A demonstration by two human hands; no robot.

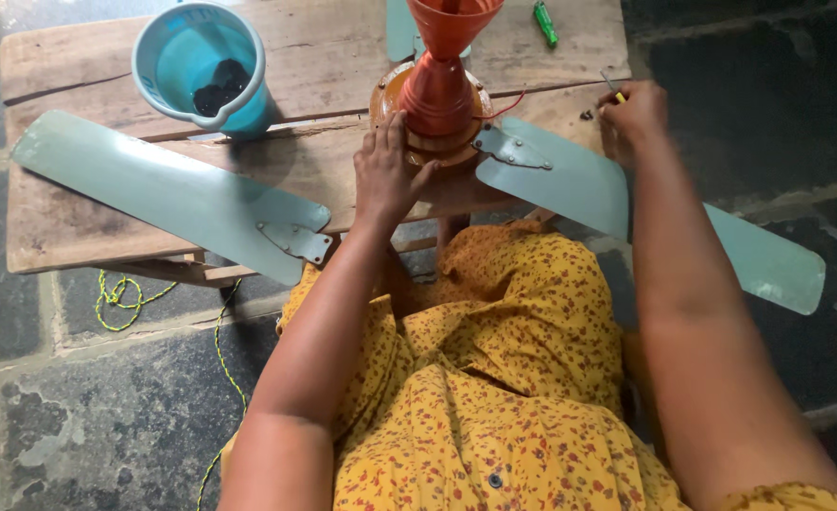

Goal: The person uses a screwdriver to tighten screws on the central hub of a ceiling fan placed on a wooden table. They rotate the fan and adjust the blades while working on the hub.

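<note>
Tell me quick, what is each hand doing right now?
Left hand: open, fingers spread flat against the fan motor housing.
Right hand: closed, pinching a small yellow-tipped tool on the wooden table.

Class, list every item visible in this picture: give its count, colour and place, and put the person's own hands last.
fan blades: three, pale green, across the table
fan motor hub: one, orange-red, table middle
table: one, wooden, top of view
bucket: one, blue, table left
green tool: one, table top right
cord: one, yellow-green, stone floor left
left hand: rests on the hub
right hand: pinches a small tool, table right
</note>
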